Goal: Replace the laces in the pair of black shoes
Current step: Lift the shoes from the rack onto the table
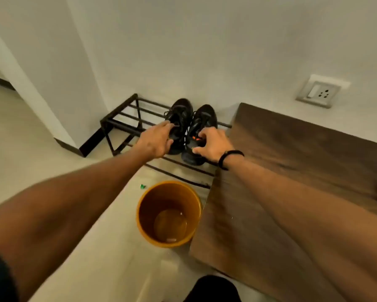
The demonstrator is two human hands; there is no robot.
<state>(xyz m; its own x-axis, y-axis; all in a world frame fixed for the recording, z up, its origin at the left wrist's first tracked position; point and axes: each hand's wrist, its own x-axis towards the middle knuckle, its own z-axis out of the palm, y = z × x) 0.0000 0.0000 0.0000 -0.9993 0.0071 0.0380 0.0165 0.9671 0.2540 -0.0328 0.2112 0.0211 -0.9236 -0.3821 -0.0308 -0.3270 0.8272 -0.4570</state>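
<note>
left hand fingers on left shoe, right hand gripping right shoe

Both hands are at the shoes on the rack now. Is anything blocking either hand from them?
Nothing visible. The left hand lies on the left black shoe and the right hand curls over the right black shoe; the orange bin sits nearer, below both arms.
</note>
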